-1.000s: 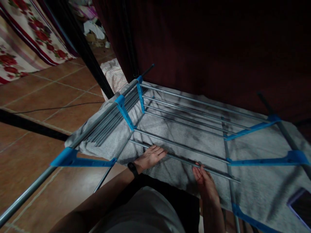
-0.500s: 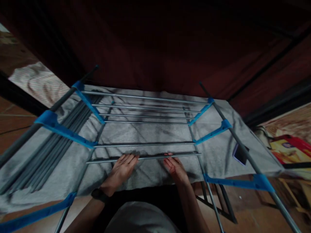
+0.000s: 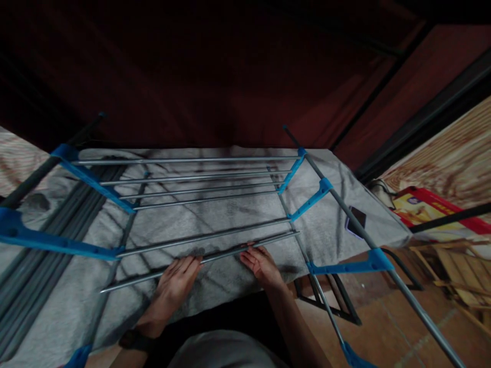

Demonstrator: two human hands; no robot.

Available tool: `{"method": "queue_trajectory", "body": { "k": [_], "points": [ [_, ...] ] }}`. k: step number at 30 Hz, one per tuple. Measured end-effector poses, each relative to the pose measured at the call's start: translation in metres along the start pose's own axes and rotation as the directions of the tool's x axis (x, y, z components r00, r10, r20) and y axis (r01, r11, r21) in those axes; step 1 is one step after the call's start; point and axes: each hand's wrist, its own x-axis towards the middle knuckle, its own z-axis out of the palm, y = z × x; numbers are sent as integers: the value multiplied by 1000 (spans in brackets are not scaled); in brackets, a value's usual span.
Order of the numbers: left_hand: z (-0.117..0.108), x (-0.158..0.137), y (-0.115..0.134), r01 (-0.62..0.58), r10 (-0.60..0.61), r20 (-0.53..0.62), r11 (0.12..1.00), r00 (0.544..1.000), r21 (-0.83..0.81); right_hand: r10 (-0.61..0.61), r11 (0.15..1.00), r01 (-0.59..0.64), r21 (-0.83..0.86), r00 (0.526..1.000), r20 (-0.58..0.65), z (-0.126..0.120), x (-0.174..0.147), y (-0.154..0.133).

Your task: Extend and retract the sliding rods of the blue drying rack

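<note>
A loose grey metal tube (image 3: 222, 254) lies across the front of the rack, in both my hands. Its left end reaches past one upright and its right end touches or passes over the other. My left hand (image 3: 178, 280) is wrapped over the tube left of its middle. Further right, my right hand (image 3: 263, 265) has its fingertips around the tube from below, thumb side up. The rack has grey uprights (image 3: 353, 221) and blue plastic brackets (image 3: 311, 200). Several crossbars (image 3: 207, 238) join the left and right brackets behind the tube.
Several loose grey tubes (image 3: 57, 230) lie in a bundle on the grey cloth (image 3: 238, 301) at left. A phone (image 3: 356, 222) rests on the cloth at right. Beyond it are a red and yellow box (image 3: 433, 209) and a wooden frame (image 3: 456, 271). Dark red fabric (image 3: 215, 92) hangs behind.
My view has turned, so the rack appears further left and tilted. Both hands keep hold of the tube, whose left end now looks lower in view.
</note>
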Motion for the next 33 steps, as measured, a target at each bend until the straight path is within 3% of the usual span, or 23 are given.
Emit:
{"method": "queue_trajectory", "body": {
  "k": [4,11,18,22,26,33],
  "points": [
    [-3,3,4,6,-6,15,1000,1000,23,1,1000,1,-22,995,97,10,-6,2],
    [-16,14,-2,-13,15,-80,999,997,34,-18,998,31,-56,974,225,42,-18,3],
    [-42,26,-9,-69,75,-118,996,990,52,-208,947,269,-174,930,304,88,-36,-21],
    [-58,37,-2,-29,34,-143,999,989,38,-362,855,461,-239,859,362,111,-53,-50],
    [-66,42,6,22,-14,-187,999,982,39,-543,710,648,-276,753,371,123,-70,-80],
    [-61,36,13,70,-61,-199,997,978,36,-750,469,811,-351,575,326,129,-93,-106]
  ]
}}
